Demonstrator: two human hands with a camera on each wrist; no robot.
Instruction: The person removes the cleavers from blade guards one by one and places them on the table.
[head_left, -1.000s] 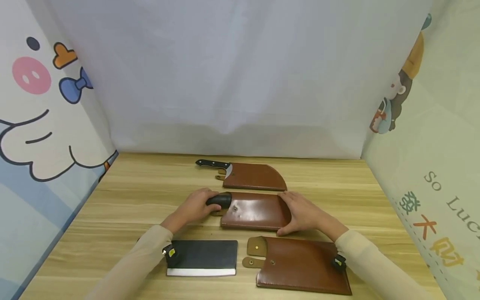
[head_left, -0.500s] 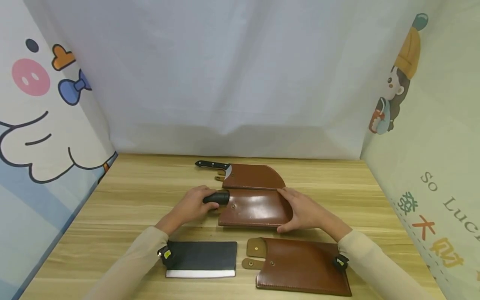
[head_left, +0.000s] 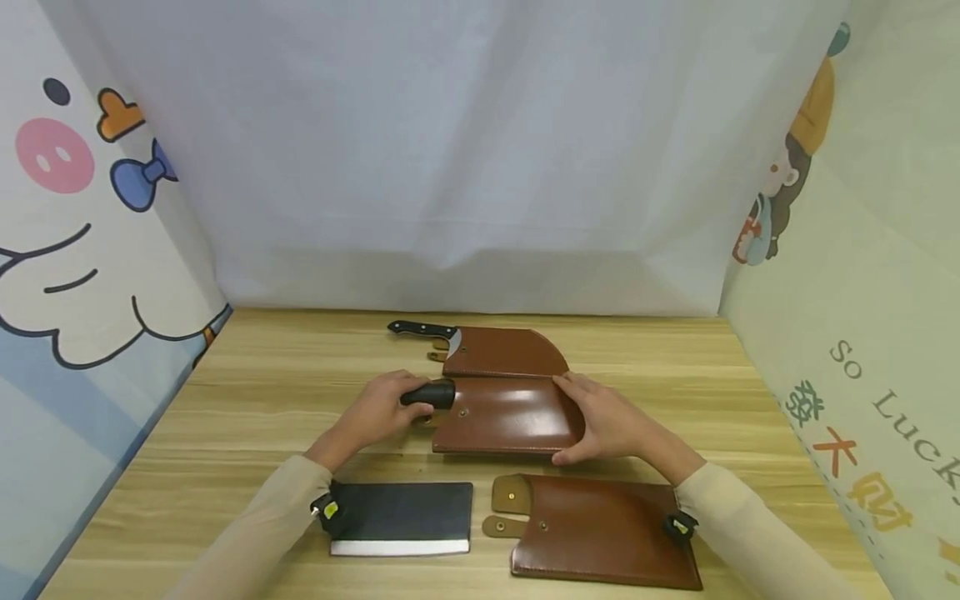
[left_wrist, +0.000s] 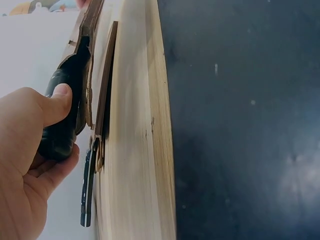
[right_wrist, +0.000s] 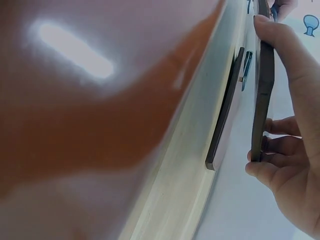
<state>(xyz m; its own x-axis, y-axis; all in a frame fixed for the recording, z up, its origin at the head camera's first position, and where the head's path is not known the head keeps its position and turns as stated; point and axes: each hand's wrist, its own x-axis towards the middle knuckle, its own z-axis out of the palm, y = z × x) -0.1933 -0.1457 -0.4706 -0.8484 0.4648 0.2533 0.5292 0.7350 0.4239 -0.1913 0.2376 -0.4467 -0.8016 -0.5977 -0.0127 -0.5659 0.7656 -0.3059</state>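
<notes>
My left hand [head_left: 375,412] grips the black handle [head_left: 431,394] of a cleaver whose blade sits inside a brown leather sheath [head_left: 502,417]. The thumb lies along the handle [left_wrist: 62,110] in the left wrist view, fingers curled beneath. At the sheath's right end, my right hand [head_left: 603,417] holds it between thumb and fingers across its width. The right wrist view shows this sheath [right_wrist: 262,100] edge-on, raised above the table. Just behind lies another sheathed knife [head_left: 506,352] with a black riveted handle pointing left.
Nearer the front lies a black cleaver blade [head_left: 408,512] with a bright edge, its handle end hidden by my left forearm. Right of it is a larger brown sheath [head_left: 600,533] with tan straps, partly under my right wrist. A white curtain [head_left: 480,167] hangs behind the table.
Both hands have shifted the sheathed cleaver slightly left and away from me, so it now meets the sheath behind it in the head view. The grips look the same.
</notes>
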